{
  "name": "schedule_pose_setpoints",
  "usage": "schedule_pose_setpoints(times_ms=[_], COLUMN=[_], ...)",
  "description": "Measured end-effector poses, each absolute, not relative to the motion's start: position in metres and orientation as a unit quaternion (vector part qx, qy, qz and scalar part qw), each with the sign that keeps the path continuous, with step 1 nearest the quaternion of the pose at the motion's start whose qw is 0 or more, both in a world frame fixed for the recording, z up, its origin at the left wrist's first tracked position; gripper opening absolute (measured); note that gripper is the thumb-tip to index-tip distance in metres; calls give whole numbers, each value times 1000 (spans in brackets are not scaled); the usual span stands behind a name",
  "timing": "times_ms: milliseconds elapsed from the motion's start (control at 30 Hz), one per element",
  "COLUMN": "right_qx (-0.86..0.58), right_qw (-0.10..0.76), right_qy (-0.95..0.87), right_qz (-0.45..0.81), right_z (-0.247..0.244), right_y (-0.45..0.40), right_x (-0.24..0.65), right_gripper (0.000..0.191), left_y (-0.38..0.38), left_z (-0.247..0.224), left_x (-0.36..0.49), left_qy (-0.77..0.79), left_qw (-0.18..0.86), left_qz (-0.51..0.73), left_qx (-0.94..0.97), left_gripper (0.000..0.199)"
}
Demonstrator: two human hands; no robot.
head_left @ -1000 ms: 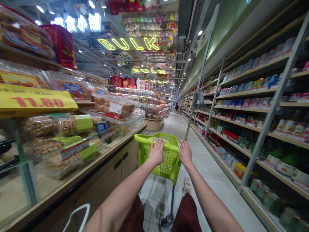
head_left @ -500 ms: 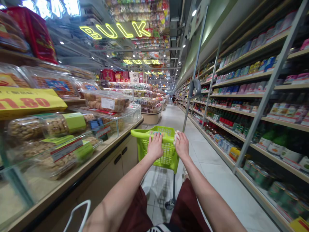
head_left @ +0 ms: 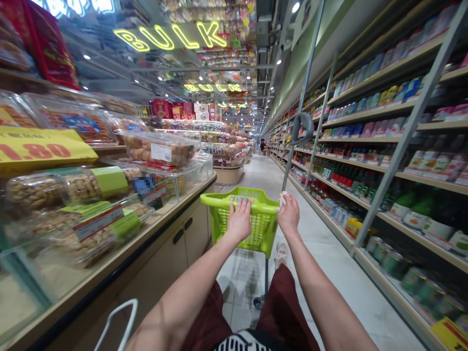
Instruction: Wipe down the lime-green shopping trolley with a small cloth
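In front of me is a bright green plastic shopping cart [head_left: 241, 234] with a slotted basket. My left hand [head_left: 239, 220] rests on the middle of its handle, fingers draped over the bar beside a small colourful label [head_left: 239, 199]. At the handle's right end, my right hand [head_left: 288, 213] pinches a crumpled white tissue or wipe [head_left: 282, 199]. The tissue is mostly hidden by the fingers; whether it presses on the handle I cannot tell.
A snack counter [head_left: 166, 243] with packed nuts and pastries runs along my left. Tall shelves [head_left: 365, 170] of cans and bottles line the right side, with a grey metal pole [head_left: 290, 161] before them. Far down the tiled aisle [head_left: 252, 168] is a person [head_left: 262, 146].
The cart and both hands now appear slightly further right in view. My right hand stays at the handle's right end with the white tissue. More of my shoe shows below.
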State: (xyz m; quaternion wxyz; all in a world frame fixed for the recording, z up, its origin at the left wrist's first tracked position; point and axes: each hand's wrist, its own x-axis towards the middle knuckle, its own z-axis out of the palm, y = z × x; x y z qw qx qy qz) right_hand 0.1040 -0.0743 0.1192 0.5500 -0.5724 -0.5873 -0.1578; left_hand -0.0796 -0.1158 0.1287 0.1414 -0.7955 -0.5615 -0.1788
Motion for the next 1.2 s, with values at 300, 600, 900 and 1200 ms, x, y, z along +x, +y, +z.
schedule_pose_setpoints(times_ms=[300, 600, 900, 1200], right_qx=[-508, -506, -578, -508], right_qw=[468, 474, 465, 453], right_qy=[-706, -699, -641, -710], right_qz=[-161, -173, -197, -181], right_z=[115, 115, 120, 110], right_y=[-82, -94, -90, -85], right_x=[50, 64, 88, 44], right_gripper=[47, 56, 50, 54], left_y=[-117, -118, -117, -115], left_z=[125, 124, 119, 124], left_x=[-75, -79, -72, -81], left_qy=[-561, -553, -551, -542], left_qw=[141, 146, 148, 154], left_qz=[-186, -195, -215, -204], left_qx=[-794, -797, -793, -801], left_gripper=[73, 70, 71, 66])
